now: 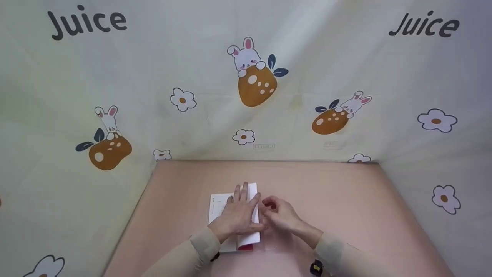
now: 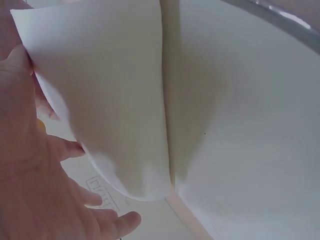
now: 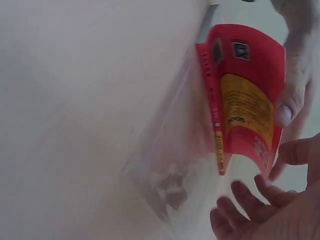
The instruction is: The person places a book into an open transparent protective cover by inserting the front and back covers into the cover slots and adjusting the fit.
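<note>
An open book (image 1: 217,202) with white pages lies on the pink tabletop. Its right-hand leaf, a flap (image 1: 251,237) that is white on the inside, curls up from the table; the red cover (image 3: 250,65) with a yellow panel shows on its underside. My left hand (image 1: 237,215) lies over the book with fingers spread, touching the flap near its right edge. Just right of that edge, my right hand (image 1: 282,215) hovers with loosely bent fingers and nothing visible in them. Clear plastic film (image 3: 165,155) lies beside the book's red spine in the right wrist view.
The pink tabletop (image 1: 326,184) stretches to both sides of the book. Behind it and at the sides hangs pale cloth (image 1: 207,134) printed with rabbits, fruit and flowers. A black strapped device (image 1: 316,268) sits at the right wrist.
</note>
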`<state>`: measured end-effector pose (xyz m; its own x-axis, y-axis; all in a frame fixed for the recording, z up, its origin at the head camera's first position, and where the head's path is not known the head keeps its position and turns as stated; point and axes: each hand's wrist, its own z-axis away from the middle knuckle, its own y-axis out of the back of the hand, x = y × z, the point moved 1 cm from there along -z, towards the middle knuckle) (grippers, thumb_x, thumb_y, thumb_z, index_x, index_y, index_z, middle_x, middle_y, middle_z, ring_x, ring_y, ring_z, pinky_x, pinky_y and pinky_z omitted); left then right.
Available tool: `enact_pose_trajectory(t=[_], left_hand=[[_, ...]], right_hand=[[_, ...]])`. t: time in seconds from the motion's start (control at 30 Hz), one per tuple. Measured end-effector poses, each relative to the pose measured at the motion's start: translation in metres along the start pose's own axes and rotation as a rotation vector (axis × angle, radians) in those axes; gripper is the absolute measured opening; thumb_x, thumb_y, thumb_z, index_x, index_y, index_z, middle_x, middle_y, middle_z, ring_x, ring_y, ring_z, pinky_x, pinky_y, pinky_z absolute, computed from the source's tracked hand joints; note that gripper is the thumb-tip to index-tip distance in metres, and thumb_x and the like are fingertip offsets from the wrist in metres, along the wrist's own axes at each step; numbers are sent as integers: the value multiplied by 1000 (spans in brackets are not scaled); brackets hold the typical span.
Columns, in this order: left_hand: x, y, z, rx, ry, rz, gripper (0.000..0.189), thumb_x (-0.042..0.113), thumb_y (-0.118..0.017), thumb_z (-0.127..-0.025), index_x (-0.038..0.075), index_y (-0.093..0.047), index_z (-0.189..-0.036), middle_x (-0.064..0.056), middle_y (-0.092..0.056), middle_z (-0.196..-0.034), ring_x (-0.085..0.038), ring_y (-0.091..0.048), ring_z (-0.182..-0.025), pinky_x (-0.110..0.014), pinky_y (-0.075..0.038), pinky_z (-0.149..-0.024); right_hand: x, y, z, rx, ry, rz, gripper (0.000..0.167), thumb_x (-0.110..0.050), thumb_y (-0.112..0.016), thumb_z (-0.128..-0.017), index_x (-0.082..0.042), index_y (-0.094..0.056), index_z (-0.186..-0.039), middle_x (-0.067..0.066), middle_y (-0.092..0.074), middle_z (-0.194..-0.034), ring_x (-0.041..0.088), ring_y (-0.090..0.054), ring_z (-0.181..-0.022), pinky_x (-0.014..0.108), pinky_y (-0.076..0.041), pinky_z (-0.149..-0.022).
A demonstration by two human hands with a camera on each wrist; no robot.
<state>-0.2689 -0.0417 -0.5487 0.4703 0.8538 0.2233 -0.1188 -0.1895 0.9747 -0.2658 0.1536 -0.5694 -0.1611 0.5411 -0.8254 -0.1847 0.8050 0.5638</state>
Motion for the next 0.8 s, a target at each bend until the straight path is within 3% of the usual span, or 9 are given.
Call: enact_pose_trajectory(t=[0.17,0.27,0.53,0.67,0.8], left_hand=[[3,-1,-4,-29,10,-73,108,75,-76,-88,20,-43,-174,-32,-22,-184,-55,-27,-170,-73,-49,-123],[4,-4,-5,-53,16,-101,109,77,-76,-87,21,-43,-174,-31,-25,-184,-55,-29,-170,-73,-51,-121],[2,-11,-3,-57,36,-150,109,80,-77,-83,24,-47,-171,-30,-33,-181,-55,-34,-168,-75,-56,-111],[5,-14,-4,-75,38,-203,109,82,-76,-81,28,-48,-171,-26,-33,-183,-52,-37,-167,-71,-58,-112],[7,-17,-4,-93,41,-253,108,86,-74,-80,31,-50,-170,-22,-34,-183,-51,-39,-166,-67,-60,-109]], right_hand=[[8,-8,-1,86,71,325,59,-31,-78,-98,2,-63,-145,26,-67,-148,49,-63,-140,70,-52,-117],[13,-13,-3,98,60,429,67,-36,-74,-100,5,-59,-151,32,-59,-156,53,-57,-147,74,-50,-118],[33,-31,-11,50,-40,518,78,-43,-58,-104,8,-47,-162,36,-44,-171,58,-41,-160,77,-37,-129],[37,-35,-10,-37,-84,566,84,-50,-44,-110,7,-34,-171,35,-25,-182,57,-23,-171,77,-21,-136],[45,-38,-9,-117,-118,609,90,-54,-43,-110,5,-24,-175,32,-11,-186,54,-11,-175,75,-12,-139]])
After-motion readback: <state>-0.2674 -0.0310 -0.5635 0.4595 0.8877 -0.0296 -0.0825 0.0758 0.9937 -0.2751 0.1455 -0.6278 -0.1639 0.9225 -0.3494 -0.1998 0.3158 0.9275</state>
